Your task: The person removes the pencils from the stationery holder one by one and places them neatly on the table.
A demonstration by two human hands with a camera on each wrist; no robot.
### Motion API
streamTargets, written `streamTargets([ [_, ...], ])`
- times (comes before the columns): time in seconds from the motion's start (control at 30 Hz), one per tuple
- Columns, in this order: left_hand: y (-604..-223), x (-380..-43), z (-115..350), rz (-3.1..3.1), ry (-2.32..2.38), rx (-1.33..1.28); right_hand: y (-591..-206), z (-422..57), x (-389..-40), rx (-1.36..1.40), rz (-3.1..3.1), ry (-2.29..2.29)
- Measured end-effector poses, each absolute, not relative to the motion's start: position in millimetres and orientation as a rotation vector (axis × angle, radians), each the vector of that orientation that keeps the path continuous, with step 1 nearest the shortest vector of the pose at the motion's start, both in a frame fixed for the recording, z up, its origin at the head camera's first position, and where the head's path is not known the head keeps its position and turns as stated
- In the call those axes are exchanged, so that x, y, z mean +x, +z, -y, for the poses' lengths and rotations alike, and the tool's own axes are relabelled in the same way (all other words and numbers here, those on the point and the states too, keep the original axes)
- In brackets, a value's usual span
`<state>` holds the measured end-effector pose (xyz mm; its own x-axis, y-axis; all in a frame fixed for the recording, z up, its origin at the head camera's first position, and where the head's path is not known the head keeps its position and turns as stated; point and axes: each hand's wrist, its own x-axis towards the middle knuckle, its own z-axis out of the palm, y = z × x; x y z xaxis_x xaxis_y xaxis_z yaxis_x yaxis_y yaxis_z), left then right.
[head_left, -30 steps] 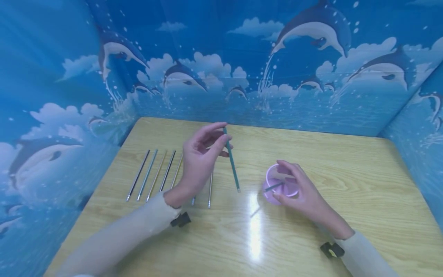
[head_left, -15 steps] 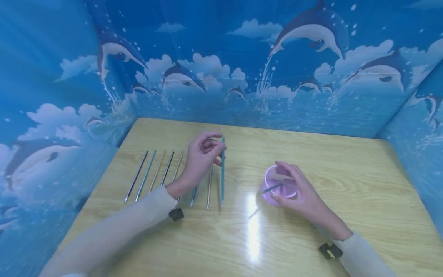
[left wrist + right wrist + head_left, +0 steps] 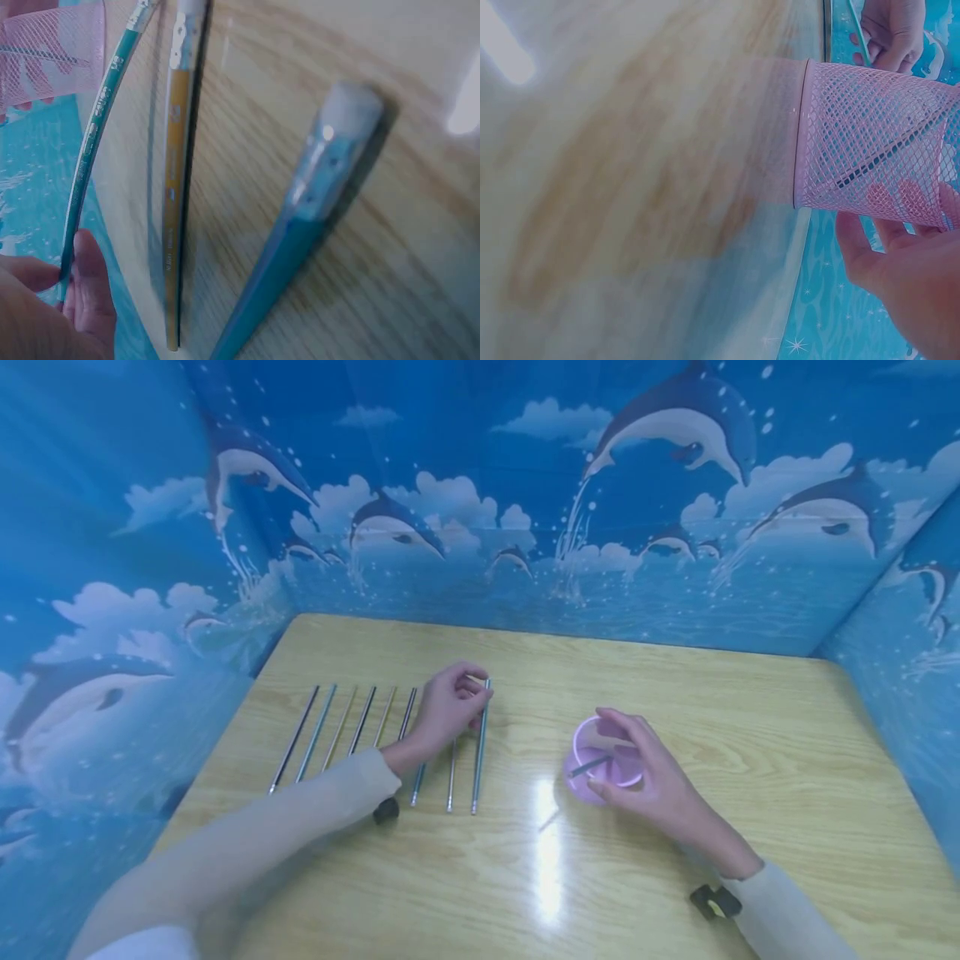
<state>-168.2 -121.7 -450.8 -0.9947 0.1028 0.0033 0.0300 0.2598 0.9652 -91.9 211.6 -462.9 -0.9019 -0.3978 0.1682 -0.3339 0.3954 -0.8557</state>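
My left hand [image 3: 448, 708] pinches a green pencil [image 3: 481, 760] near its far end, between thumb and fingers. The pencil's eraser end points toward me, low over the table at the right end of a row of pencils. In the left wrist view, a yellow pencil [image 3: 176, 187] and a teal pencil [image 3: 274, 259] lie on the wood beside the held one. On the right, my right hand [image 3: 660, 781] grips a pink mesh pen cup [image 3: 847, 120] around its side. The cup stands upright with one dark pencil [image 3: 590, 767] leaning inside it.
Several pencils, among them a dark one [image 3: 295, 739] at the far left, lie side by side on the wooden table [image 3: 637, 893]. The left forearm covers part of the row. A blue dolphin-print curtain [image 3: 465, 552] borders the table's back and sides.
The left hand has lowered the green pencil and brought it left beside the row, turning it nearly parallel to the others. The right hand and cup have stayed in place.
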Motion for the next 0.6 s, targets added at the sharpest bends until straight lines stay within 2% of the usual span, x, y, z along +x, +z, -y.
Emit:
streamTargets([
  [0.2,-455,-176,119,-2.548,1.665,0.039,-463,-212,-92,-0.677,-2.58,-1.544],
  [0.6,-464,-186,111,-2.731,1.261,0.105,-463,-211,-92,-0.675,-2.582,-1.545],
])
